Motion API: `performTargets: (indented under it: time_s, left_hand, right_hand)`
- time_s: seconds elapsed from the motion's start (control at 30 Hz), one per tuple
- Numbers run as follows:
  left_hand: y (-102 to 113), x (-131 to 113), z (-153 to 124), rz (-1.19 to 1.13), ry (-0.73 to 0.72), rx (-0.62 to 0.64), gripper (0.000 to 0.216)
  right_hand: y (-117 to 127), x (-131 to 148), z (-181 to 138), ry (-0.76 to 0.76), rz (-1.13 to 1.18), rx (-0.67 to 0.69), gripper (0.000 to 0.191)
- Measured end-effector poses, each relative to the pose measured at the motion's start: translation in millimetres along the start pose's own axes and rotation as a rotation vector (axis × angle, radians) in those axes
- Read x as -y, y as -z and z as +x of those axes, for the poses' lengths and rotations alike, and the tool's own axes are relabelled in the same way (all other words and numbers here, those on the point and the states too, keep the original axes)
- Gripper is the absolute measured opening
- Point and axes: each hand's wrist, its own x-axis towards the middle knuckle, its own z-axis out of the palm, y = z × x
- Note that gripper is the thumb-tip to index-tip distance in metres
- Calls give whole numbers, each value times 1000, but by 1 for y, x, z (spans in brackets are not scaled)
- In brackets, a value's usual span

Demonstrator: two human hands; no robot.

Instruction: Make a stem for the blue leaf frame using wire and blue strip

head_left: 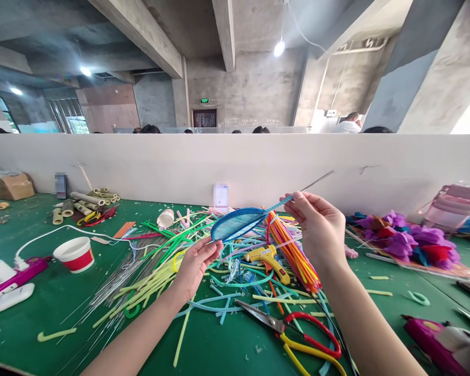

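Note:
A blue leaf-shaped piece [238, 223], with a darker blue rim and a pale mesh-like inside, is held up above the table between both hands. My left hand [198, 263] pinches its rounded left tip between thumb and fingers. Its wrapped blue stem is gripped by my right hand [317, 224], and bare wires stick out past the fingers to the upper right. Below lie a yellow glue gun [268, 261], a bundle of orange and yellow fuzzy sticks [293, 250], and scissors [297, 334] with red and yellow handles.
Loose wires [113, 287] and green fuzzy sticks [156, 282] cover the middle. A paper cup [75, 255] and a power strip [19, 277] stand left. Bamboo pieces [90, 201] lie at the back. Purple flowers [411, 237] sit right. A white partition [160, 167] closes off the back.

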Motion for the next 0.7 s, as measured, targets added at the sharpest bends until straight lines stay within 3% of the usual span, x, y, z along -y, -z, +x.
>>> performTargets:
  time_s: [0.3,0.7]
  left_hand:
    - [5,10,2,186,-148,-21,30]
    - [2,6,-3,239,62,70,40]
  right_hand:
    - [0,1,-2,-83,33,58,22]
    - [-2,6,-7,-82,6,142,20]
